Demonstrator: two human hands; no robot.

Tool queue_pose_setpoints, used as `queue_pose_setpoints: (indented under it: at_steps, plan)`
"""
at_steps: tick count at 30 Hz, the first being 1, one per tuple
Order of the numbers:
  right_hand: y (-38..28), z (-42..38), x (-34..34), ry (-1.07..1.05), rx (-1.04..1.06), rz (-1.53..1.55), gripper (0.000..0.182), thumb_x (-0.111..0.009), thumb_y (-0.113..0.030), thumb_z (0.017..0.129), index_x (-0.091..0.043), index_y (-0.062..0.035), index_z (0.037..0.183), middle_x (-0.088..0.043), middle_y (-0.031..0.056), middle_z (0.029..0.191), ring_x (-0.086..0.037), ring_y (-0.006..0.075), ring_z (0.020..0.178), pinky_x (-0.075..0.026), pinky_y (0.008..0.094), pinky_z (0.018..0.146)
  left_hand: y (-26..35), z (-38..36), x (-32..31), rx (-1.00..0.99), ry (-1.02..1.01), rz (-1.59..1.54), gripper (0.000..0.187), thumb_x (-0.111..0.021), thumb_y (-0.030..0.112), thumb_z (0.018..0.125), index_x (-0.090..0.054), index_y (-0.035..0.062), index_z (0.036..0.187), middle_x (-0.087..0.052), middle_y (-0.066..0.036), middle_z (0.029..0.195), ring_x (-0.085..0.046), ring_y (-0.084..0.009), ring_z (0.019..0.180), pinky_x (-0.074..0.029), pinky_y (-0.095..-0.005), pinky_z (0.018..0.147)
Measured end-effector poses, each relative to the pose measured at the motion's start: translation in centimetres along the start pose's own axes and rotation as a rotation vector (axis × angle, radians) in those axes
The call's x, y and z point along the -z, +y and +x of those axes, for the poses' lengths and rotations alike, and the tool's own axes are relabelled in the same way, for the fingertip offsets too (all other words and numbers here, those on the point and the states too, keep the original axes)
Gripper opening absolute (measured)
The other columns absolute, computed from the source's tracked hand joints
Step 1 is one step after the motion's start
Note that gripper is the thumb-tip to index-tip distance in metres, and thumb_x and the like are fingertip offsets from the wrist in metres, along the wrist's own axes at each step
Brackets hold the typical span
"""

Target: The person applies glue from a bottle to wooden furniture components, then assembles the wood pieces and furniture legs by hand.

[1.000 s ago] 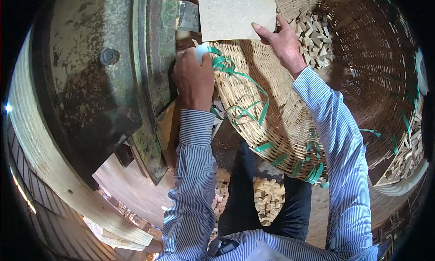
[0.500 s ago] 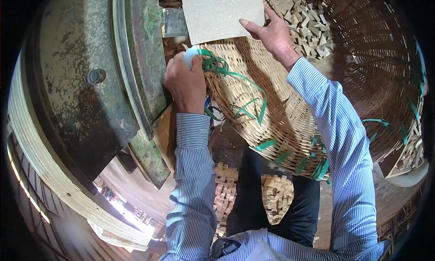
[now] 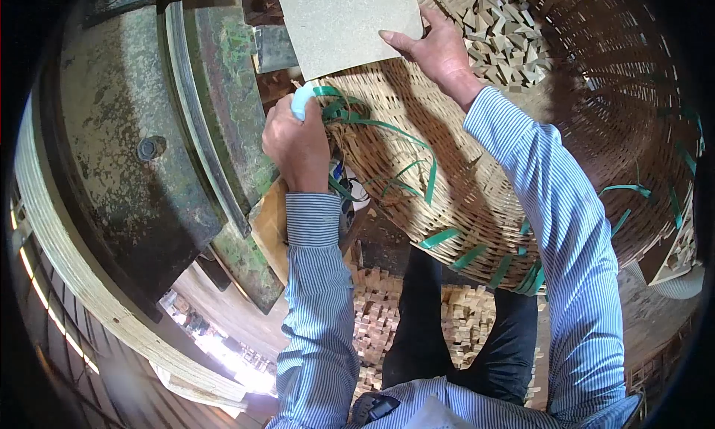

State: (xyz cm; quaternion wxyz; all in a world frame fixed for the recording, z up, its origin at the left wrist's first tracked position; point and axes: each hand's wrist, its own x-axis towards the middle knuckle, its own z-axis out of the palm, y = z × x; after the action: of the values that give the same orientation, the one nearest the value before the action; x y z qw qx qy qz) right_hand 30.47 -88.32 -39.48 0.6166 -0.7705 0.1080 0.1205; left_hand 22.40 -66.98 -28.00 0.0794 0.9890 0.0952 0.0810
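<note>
A flat pale grey board (image 3: 350,27) lies at the top centre, over the rim of a woven basket (image 3: 402,109). My right hand (image 3: 441,53) pinches the board's right edge, thumb on top and the other fingers partly hidden beneath. Below the board's lower left corner, my left hand (image 3: 298,142) is closed, with a light blue wrap or cover (image 3: 302,101) showing at a fingertip. Whatever its curled fingers hold is hidden. Beside this hand, green straps (image 3: 339,110) are tied to the basket's rim.
Small wooden pieces (image 3: 506,42) lie inside the basket. A worn metal machine (image 3: 119,109) with a bolt stands on the left, bordered by a curved wooden beam (image 3: 74,258). Many wooden blocks (image 3: 372,310) cover the floor around my legs.
The view has shifted slightly, so the machine and both hands appear a little further left. My right hand still grips the board, and my left hand remains closed.
</note>
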Motion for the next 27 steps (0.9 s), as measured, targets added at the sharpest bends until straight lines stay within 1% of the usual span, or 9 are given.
queue_pose_setpoints:
  at_steps: [2,9,15,18,20,21,23,26,27]
  plan:
    - [-0.3,-0.1,0.1,-0.013,-0.021,0.022,0.078,-0.085,-0.039,0.088,-0.052,0.0024,0.146,-0.073,0.0229,0.121,-0.075,0.0292,0.106,-0.059,0.0402,0.098,-0.1,0.2,-0.1,0.125,-0.063,0.001,0.034,-0.074,0.03,0.09,-0.076,0.003,0.109,-0.075,-0.021,0.1,-0.073,-0.0384,0.091,-0.056,-0.0471,0.083]
    - [-1.1,-0.6,0.4,0.006,-0.015,-0.038,0.076,-0.085,-0.037,0.088,-0.054,0.0046,0.143,-0.073,0.0235,0.12,-0.075,0.0291,0.106,-0.059,0.04,0.098,-0.1,0.3,-0.2,0.087,-0.043,-0.001,0.035,-0.072,0.032,0.091,-0.076,0.0028,0.109,-0.075,-0.021,0.099,-0.073,-0.0388,0.089,-0.056,-0.0465,0.082]
    - [-0.3,0.1,0.1,0.016,-0.012,0.009,0.08,-0.086,-0.036,0.086,-0.052,0.0055,0.145,-0.072,0.0248,0.123,-0.073,0.0317,0.111,-0.056,0.0417,0.102,0.3,0.4,0.1,0.097,-0.038,-0.04,0.031,-0.073,0.03,0.089,-0.076,0.004,0.106,-0.074,-0.022,0.098,-0.073,-0.0403,0.09,-0.056,-0.0477,0.081]
    - [-0.1,0.4,-0.2,0.023,0.003,0.051,0.081,-0.087,-0.034,0.085,-0.052,0.0057,0.146,-0.071,0.0258,0.125,-0.072,0.0336,0.114,-0.054,0.0422,0.105,0.3,0.4,0.2,0.07,-0.048,-0.041,0.029,-0.073,0.028,0.089,-0.076,0.0039,0.105,-0.074,-0.022,0.097,-0.072,-0.0409,0.09,-0.056,-0.0482,0.082]
    - [0.2,0.4,-0.3,0.049,0.006,0.04,0.083,-0.087,-0.035,0.085,-0.051,0.0062,0.147,-0.07,0.0263,0.127,-0.07,0.0339,0.118,-0.052,0.0417,0.108,0.5,0.5,0.3,0.065,-0.033,-0.02,0.027,-0.073,0.026,0.09,-0.075,0.0028,0.104,-0.074,-0.022,0.098,-0.071,-0.0412,0.091,-0.056,-0.0487,0.082]
    - [-0.2,0.3,-0.2,0.021,-0.036,0.073,0.086,-0.087,-0.035,0.085,-0.049,0.0075,0.148,-0.068,0.0268,0.131,-0.067,0.0337,0.123,-0.05,0.041,0.11,0.5,0.5,0.3,0.064,-0.04,-0.007,0.027,-0.074,0.025,0.09,-0.075,0.0018,0.104,-0.074,-0.022,0.099,-0.071,-0.0413,0.092,-0.056,-0.0488,0.082]
    - [-0.9,0.0,0.3,0.004,-0.05,0.065,0.087,-0.087,-0.036,0.085,-0.048,0.0086,0.149,-0.067,0.0274,0.132,-0.067,0.0335,0.123,-0.05,0.0408,0.11,0.4,0.4,0.1,0.042,-0.026,0.02,0.028,-0.074,0.023,0.091,-0.073,-0.0002,0.105,-0.073,-0.021,0.099,-0.07,-0.0416,0.09,-0.055,-0.0498,0.079]
    - [-0.5,0.2,0.0,0.006,-0.044,0.028,0.089,-0.087,-0.035,0.085,-0.046,0.0101,0.149,-0.067,0.0278,0.133,-0.068,0.0326,0.123,-0.052,0.0392,0.108,-0.1,0.1,-0.4,0.032,-0.009,-0.022,0.028,-0.074,0.023,0.091,-0.072,-0.0004,0.105,-0.072,-0.021,0.097,-0.069,-0.0417,0.089,-0.054,-0.0517,0.079]
    - [-0.6,0.2,0.0,0.011,-0.051,0.049,0.088,-0.087,-0.035,0.086,-0.046,0.0098,0.15,-0.068,0.0267,0.131,-0.069,0.0319,0.12,-0.053,0.039,0.106,-0.1,0.1,-0.5,0.037,-0.02,-0.005,0.028,-0.071,0.024,0.093,-0.071,-0.0003,0.107,-0.07,-0.02,0.096,-0.068,-0.0421,0.09,-0.052,-0.0538,0.081]
